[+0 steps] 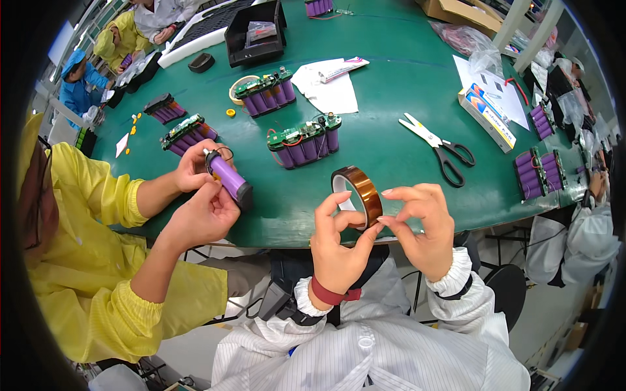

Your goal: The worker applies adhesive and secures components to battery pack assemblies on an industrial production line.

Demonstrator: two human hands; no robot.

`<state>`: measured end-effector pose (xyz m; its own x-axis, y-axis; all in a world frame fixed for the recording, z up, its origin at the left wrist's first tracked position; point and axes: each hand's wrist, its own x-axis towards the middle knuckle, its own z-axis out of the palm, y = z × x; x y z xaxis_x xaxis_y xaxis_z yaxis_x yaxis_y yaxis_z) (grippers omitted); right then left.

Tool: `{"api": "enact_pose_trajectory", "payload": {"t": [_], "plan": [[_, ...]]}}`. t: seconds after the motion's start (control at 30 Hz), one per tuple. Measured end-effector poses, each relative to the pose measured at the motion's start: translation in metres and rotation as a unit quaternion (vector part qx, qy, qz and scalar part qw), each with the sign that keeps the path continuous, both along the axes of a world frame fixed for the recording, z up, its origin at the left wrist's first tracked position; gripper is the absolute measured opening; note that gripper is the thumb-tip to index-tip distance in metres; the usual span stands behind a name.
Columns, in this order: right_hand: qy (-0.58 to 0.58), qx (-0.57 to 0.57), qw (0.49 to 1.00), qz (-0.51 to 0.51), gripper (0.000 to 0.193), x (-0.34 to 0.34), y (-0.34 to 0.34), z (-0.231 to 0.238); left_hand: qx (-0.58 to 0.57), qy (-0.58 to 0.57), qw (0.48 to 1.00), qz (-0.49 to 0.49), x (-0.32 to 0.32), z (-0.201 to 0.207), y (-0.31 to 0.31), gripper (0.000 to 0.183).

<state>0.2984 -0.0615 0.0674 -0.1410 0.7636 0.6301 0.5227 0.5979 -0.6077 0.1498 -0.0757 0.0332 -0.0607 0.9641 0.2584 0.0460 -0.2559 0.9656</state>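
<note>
My left hand grips a roll of amber tape by its lower edge, with fingers through the white core and the thumb outside. The roll stands upright over the near table edge. Close at its right side is my right hand, with thumb and forefinger tips apart. Its thumb tip meets the roll's lower edge near my left thumb; whether a tape end lies there cannot be made out. Beyond the roll stands a purple battery pack with a green circuit board. Black-handled scissors lie open to the right.
At my left, a person in yellow holds a purple cell pack. More battery packs stand farther back, near a white cloth with a tube. A black bin is at the back; a long box lies right on the green table.
</note>
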Motion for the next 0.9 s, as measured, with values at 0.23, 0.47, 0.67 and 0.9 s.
{"api": "enact_pose_trajectory", "payload": {"t": [0.23, 0.47, 0.67, 0.9], "plan": [[-0.012, 0.010, 1.000, -0.009, 0.030, -0.007, 0.000, -0.006, 0.019, 0.016, 1.000, 0.014, -0.002, 0.002, -0.003, 0.065], [-0.016, 0.003, 1.000, -0.021, 0.029, -0.012, -0.002, -0.007, 0.019, 0.022, 0.999, 0.026, -0.005, 0.003, -0.004, 0.063], [-0.006, -0.013, 0.999, -0.034, 0.028, -0.014, -0.003, -0.009, 0.029, 0.015, 0.999, 0.027, -0.005, -0.004, -0.003, 0.063], [0.042, -0.066, 0.997, -0.027, 0.027, -0.016, -0.007, -0.012, 0.057, 0.055, 0.996, 0.040, -0.006, -0.005, -0.001, 0.062]]}}
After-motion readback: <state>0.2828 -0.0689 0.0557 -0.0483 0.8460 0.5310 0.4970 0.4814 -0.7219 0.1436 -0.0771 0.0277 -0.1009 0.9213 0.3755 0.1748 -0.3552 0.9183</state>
